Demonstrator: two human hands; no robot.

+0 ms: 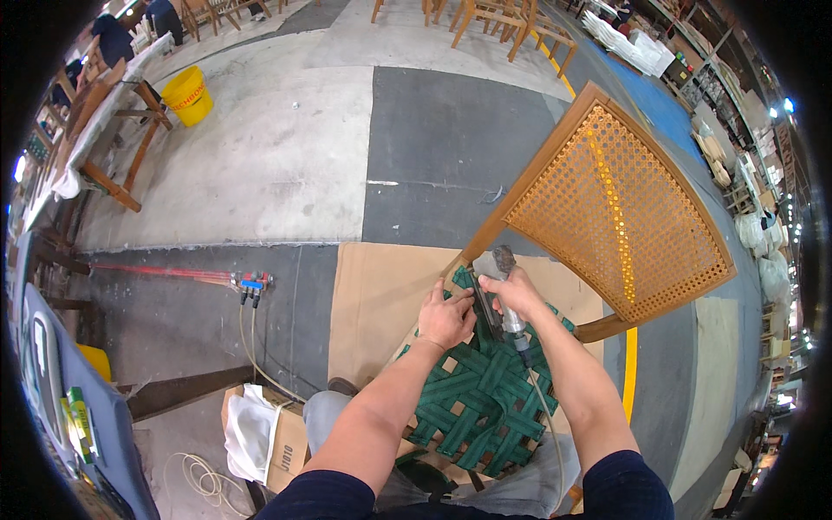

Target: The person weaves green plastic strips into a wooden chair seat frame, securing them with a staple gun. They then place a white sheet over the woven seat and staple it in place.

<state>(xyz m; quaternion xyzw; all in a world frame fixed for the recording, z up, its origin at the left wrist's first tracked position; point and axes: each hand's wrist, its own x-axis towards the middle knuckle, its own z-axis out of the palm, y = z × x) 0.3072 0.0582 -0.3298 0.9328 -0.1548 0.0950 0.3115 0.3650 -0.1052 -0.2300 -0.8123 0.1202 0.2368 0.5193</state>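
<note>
A wooden chair with a woven cane back (pixel 620 208) stands tilted in front of me, its seat woven from green webbing (pixel 472 381). My right hand (pixel 517 292) is wrapped round a silver and black air stapler (pixel 513 322), whose hose trails down past my right forearm. The tool is over the seat, near its far left corner. Just left of it, my left hand (pixel 445 316) has its fingers bent onto a green webbing strap (pixel 463 277) at the seat's edge. Its fingertips and the stapler's nose are partly hidden.
Brown cardboard (pixel 373 303) lies under the chair. An air line with a blue valve (pixel 251 284) is at left, near a box with a white bag (pixel 251 429). A yellow bucket (pixel 187 95) and wooden table (pixel 121 130) stand far left; several chair frames (pixel 494 17) stand at the back.
</note>
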